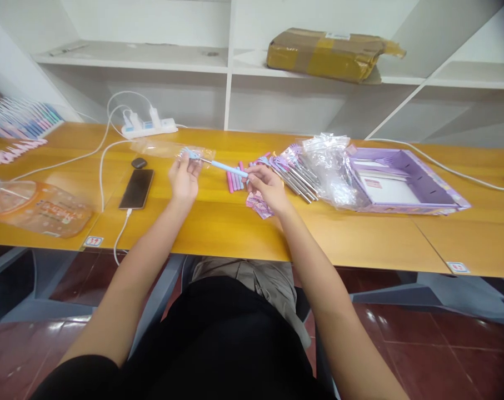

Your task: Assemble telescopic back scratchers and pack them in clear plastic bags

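A back scratcher with a light blue handle, a short metal rod and a blue claw head is held out above the table. My right hand pinches the end of its handle. At the claw end, my left hand is closed on the head, which sits inside a long clear plastic sleeve trailing to the left. Behind the right hand lie several pink and purple handles, a pile of back scratchers with metal rods and some pink printed cards.
Clear plastic bags lie against a purple open box on the right. To the left are a charging phone, a large orange bottle and a power strip with cables. A taped carton rests on the shelf.
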The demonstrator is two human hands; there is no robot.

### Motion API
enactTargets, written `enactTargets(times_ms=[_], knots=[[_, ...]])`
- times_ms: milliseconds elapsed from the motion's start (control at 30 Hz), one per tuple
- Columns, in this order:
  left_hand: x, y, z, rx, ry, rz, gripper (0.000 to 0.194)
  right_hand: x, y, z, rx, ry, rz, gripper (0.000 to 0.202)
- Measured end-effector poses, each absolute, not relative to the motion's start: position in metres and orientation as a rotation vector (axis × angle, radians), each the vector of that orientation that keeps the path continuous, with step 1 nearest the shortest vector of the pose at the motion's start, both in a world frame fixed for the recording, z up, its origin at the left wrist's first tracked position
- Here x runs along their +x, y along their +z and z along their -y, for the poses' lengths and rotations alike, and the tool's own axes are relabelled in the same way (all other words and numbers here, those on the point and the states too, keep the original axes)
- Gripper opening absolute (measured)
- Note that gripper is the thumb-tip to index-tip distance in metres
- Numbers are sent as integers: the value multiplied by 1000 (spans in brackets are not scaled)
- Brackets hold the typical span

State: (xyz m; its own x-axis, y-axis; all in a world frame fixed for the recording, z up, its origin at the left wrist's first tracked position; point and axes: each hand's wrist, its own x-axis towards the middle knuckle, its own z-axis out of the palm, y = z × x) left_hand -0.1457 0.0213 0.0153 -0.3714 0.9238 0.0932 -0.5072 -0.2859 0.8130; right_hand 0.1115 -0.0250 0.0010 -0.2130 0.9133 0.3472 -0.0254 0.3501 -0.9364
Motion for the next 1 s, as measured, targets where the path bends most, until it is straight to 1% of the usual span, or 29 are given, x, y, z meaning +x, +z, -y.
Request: enactTargets(times_ms=[100, 233, 433, 500, 567, 633, 700, 767, 900, 1000], knots=[[-148, 16, -22, 750, 1798, -866, 28, 109, 6, 28, -796, 1100, 1479, 51], [-140, 16, -16, 787, 1729, -824, 25, 109, 6, 28, -824, 1077, 1467, 49], [-119, 17, 3, 791, 1514, -757, 29, 104, -4, 22, -834, 1062, 1503, 50], [-111, 15, 12, 830, 1413, -744, 32, 100, -8, 22, -875, 1033, 1520, 52], [-105, 12, 20, 890, 1306, -727, 40, 97, -11, 23, -935, 968, 1532, 53], [-100, 10, 26, 944, 1225, -701, 48, 95, -12, 27, -979, 893, 1568, 51], [-98, 8, 30, 975, 1191, -692, 51, 94, -12, 30, -1005, 836, 1619, 49], [-97, 9, 30, 980, 1189, -708, 47, 94, -11, 32, -1014, 824, 1649, 50], [-100, 12, 27, 939, 1226, -741, 36, 96, -8, 33, -923, 847, 1654, 60], [-103, 16, 24, 902, 1254, -779, 30, 99, -4, 34, -821, 776, 1719, 64]])
